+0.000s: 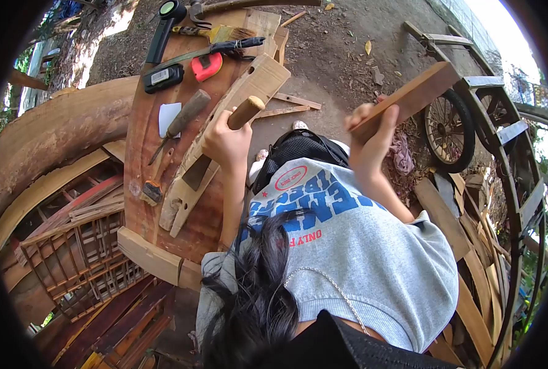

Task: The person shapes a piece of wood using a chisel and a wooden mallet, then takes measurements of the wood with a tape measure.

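Grey sweatshirt [372, 246] reads "ONLY"; left hand [226, 142] grips chisel [224, 138], right hand [372, 138] clutches wooden block [409, 98].

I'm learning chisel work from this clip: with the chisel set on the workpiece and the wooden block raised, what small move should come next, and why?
Probably bring the flat brown wooden block in the right hand down onto the round wooden chisel handle. The left hand grips that handle with the blade set on the pale notched plank, while the block is raised, apart from it.
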`<state>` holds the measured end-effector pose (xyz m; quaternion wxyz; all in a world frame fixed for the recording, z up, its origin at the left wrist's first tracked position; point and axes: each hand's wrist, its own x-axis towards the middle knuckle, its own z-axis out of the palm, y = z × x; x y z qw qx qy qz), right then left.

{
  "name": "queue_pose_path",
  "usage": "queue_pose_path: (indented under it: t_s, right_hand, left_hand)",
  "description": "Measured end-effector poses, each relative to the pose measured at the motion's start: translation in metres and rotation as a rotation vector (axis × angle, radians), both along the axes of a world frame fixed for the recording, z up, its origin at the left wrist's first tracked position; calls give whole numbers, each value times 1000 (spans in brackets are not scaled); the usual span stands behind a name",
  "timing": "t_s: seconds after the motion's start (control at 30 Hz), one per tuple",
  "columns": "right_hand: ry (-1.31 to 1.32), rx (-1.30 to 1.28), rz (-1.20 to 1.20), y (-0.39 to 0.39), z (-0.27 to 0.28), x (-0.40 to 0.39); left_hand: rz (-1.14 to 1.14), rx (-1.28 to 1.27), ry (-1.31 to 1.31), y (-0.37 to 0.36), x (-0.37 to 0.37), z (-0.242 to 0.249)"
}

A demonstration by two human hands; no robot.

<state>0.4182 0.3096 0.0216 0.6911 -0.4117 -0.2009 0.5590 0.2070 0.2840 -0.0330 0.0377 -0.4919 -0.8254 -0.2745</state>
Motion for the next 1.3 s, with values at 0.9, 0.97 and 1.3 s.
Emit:
queue_pose_path:
  t_s: [0.9,0.97,1.3]
  right_hand:
    - [-556,-338,719,-99,5,-35]
    - [-284,-53,504,-82,12,-34]
    - [-478,-186,748,-99,-5,-59]
  left_hand:
    - [136,-52,58,-100,-75,-15]
    - [146,-76,44,-107,-77,-11]
    - [259,-74,59,-118,-89,-5]
